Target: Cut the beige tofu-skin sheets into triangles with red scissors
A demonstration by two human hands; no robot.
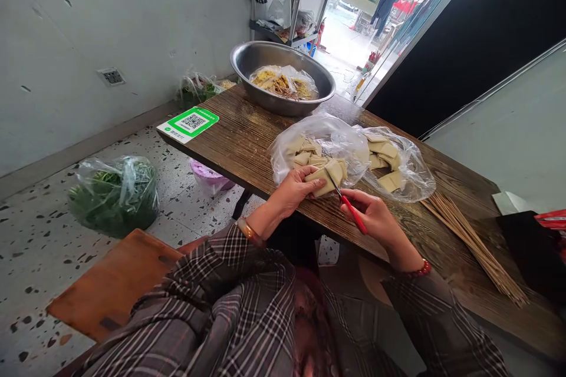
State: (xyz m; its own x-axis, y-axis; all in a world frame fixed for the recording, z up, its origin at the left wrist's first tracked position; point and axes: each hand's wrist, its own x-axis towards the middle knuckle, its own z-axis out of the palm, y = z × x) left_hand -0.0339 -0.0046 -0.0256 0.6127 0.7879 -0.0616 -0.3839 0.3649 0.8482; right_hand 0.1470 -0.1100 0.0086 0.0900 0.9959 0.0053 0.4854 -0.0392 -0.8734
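Observation:
My left hand (pixel 294 189) pinches a folded pale-yellow sheet of tofu skin (pixel 319 185) over the near edge of the table. My right hand (pixel 370 212) grips red-handled scissors (pixel 354 212), whose dark blade lies across that sheet. Just beyond my hands, a clear plastic bag (pixel 283 150) lies open with several cut tofu skin pieces (pixel 305 147) in it. To its right, a second clear bag (pixel 418 171) holds more folded pieces (pixel 384 156).
A metal basin (pixel 241 68) with bagged yellow food stands at the far end of the wooden table (pixel 252 141). Thin bamboo skewers (pixel 475 247) lie on the right. A QR-code card (pixel 192 123) marks the left corner. Bagged greens (pixel 115 194) and an orange-brown stool (pixel 115 283) are at left.

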